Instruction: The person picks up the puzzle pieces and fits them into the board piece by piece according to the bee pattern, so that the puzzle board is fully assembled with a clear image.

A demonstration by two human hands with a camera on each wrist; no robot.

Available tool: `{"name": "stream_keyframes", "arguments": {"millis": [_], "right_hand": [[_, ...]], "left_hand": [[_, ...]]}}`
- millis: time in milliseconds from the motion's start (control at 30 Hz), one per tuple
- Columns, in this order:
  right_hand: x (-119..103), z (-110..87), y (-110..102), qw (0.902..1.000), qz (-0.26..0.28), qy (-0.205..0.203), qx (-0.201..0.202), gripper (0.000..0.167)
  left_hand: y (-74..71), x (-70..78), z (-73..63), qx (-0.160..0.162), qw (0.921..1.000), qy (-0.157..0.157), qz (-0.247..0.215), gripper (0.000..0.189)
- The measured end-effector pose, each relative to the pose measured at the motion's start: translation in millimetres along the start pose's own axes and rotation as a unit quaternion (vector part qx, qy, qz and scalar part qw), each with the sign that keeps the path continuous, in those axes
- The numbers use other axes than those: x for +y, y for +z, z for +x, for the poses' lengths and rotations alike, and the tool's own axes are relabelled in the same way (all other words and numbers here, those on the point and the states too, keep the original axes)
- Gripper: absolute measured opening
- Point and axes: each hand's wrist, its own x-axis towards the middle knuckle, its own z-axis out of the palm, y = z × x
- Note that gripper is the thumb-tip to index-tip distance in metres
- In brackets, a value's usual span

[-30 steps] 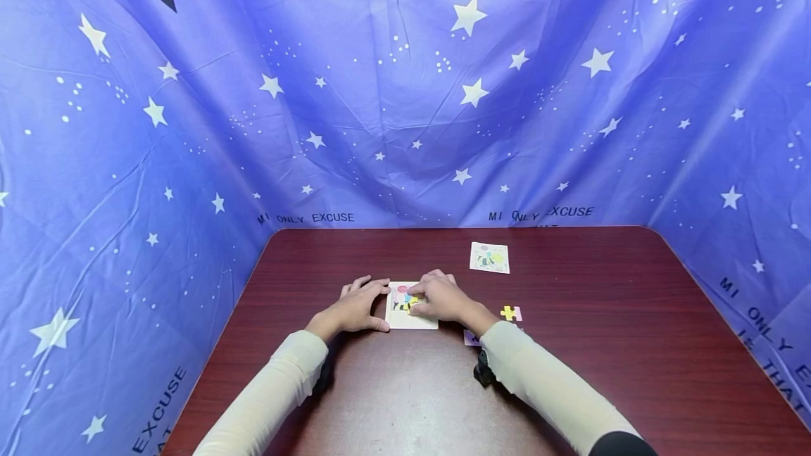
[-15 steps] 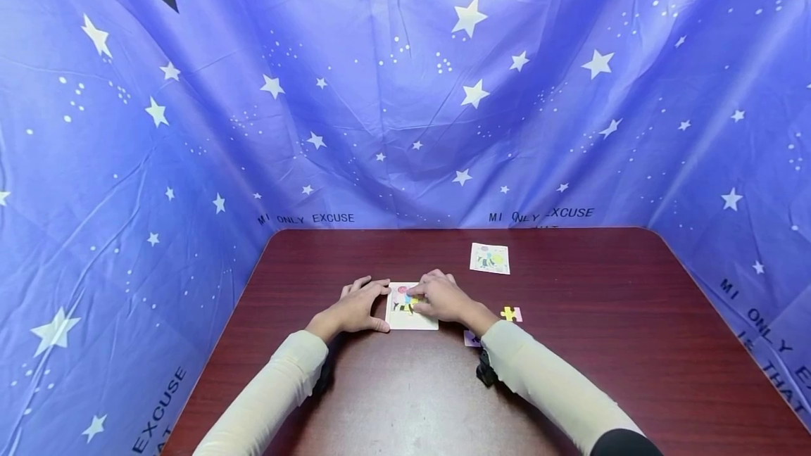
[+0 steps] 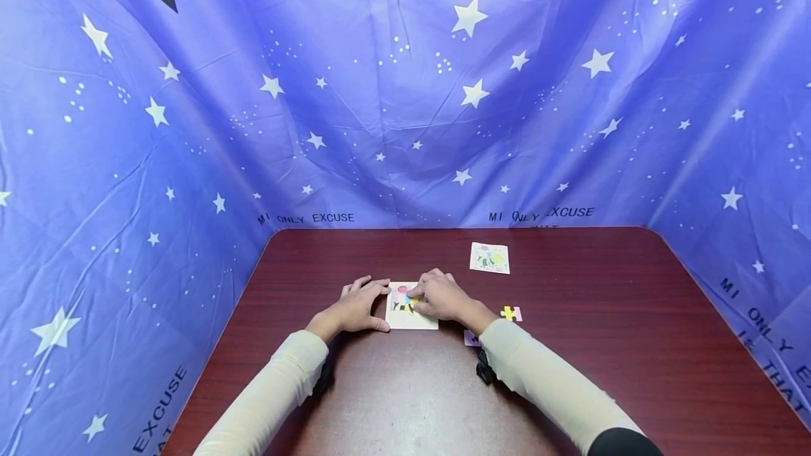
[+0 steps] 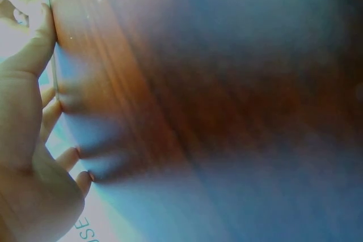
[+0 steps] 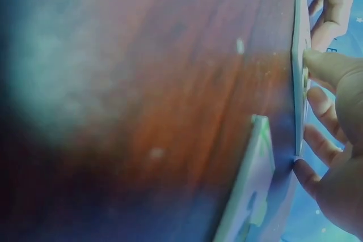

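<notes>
A small square puzzle board (image 3: 399, 320) with a pale rim and a bee picture lies flat on the table. At its left edge my left hand (image 3: 359, 306) rests with thumb and fingers spread, touching two corners; the left wrist view shows its fingertips (image 4: 84, 182) down at the tabletop. My right hand (image 3: 445, 298) reaches over the board's right half, thumb and index finger on a puzzle piece (image 5: 305, 77) that stands slightly above the rim. Most of that piece is hidden beneath the fingers.
To the right lie a yellow-and-pink puzzle piece (image 3: 510, 313) and a purple one (image 3: 471, 338), partly behind the right sleeve. A square picture card (image 3: 490, 258) is farther back on the dark red table (image 3: 589, 315). A blue star-patterned cloth (image 3: 405, 125) surrounds the table.
My right thumb has drawn back slightly to the right over the board, showing more of the picture. The left hand and the board have stayed put.
</notes>
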Motion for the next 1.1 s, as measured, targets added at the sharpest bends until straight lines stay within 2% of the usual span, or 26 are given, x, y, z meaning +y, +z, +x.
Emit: {"name": "stream_keyframes", "arguments": {"millis": [233,400,567,833,1100], "right_hand": [[-0.8,-0.8,1.6,1.0,-0.009,0.002,-0.002,0.035],[0.9,-3.6,-4.3,0.9994,0.027,-0.006,-0.022,0.037],[6.9,-10.3,-15.1,0.9986,0.047,-0.01,-0.023,0.035],[23.6,-28.6,-34.1,0.998,0.053,-0.029,-0.02,0.037],[42.0,-53.3,-49.9,0.9976,0.057,-0.038,-0.002,0.035]], "left_hand": [[1.7,-1.0,-1.1,0.002,1.0,0.0,-0.003,0.084],[3.7,-0.8,-1.6,0.001,1.0,0.001,-0.007,0.083],[4.3,-0.7,-1.8,0.004,1.0,0.001,-0.009,0.082],[4.5,-2.1,-0.4,0.009,0.9999,0.002,-0.007,0.083],[2.8,-2.4,-0.2,0.004,1.0,0.0,-0.005,0.083]]}}
